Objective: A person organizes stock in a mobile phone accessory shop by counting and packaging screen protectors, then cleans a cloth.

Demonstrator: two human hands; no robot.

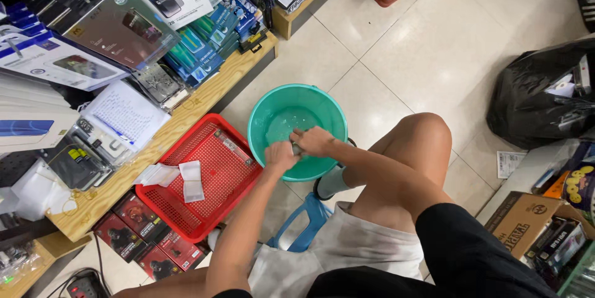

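Hands meet over the near rim of a green plastic basin (257, 118) in the head view, the only view there is. The left hand (280, 155) is curled into a loose fist, fingers pressed together around one end of a small pale thing (297, 148). The right hand (315, 141) is closed over its other end from just across, knuckles up. What the thing is I cannot tell; only a grey sliver shows between the two fists. Its long axis seems to run from one hand to the other, roughly level with the rim, and both hands are on it, so neither is nearer.

The basin is round, smooth and glossy, with shallow clear water shining on its bottom. It stands on pale glazed floor tiles (427, 44), touching a red plastic basket (180, 214) with a fine mesh floor. The basket lies to the left of the left hand. Two white folded pieces (191, 180), paper or cloth, rest on its near edge. Beyond it runs a low wooden shelf (204, 90) stacked with flat cardboard boxes (204, 47) in blue, green and grey. A crumpled black plastic bag (539, 99) sits well apart on the right. A blue plastic stool (307, 220) shows beneath the person's bare knee (421, 143).
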